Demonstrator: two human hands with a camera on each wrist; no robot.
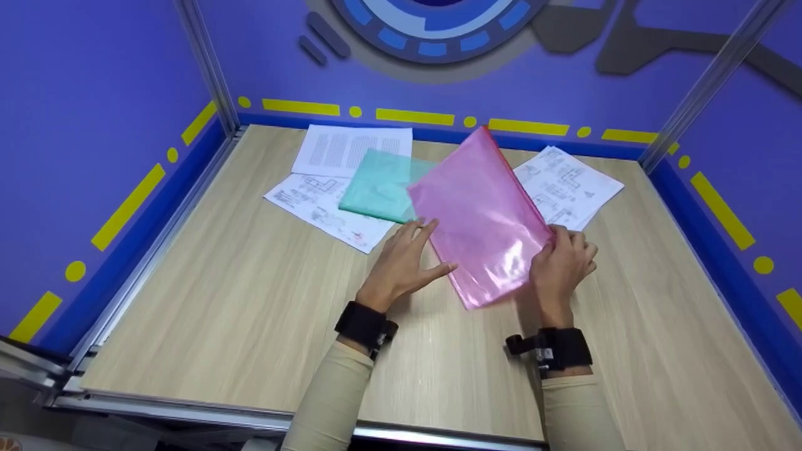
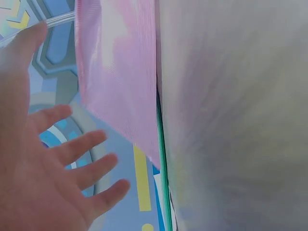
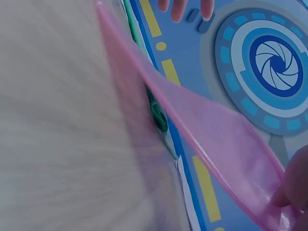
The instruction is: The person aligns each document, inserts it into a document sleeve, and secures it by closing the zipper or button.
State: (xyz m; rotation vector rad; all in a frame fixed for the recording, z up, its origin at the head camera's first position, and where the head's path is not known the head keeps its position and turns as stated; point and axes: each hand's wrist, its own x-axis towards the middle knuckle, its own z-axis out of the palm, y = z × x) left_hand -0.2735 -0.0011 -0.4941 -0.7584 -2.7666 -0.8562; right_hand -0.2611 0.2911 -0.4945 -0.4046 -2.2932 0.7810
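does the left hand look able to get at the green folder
Probably yes: the left hand holds nothing, and the left part of the green folder lies uncovered beyond it; the pink folder hides some of the rest.

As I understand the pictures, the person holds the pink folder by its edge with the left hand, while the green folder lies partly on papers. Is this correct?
Not quite: the right hand holds the pink folder by its edge, as the head view shows. The green folder does lie partly on papers.
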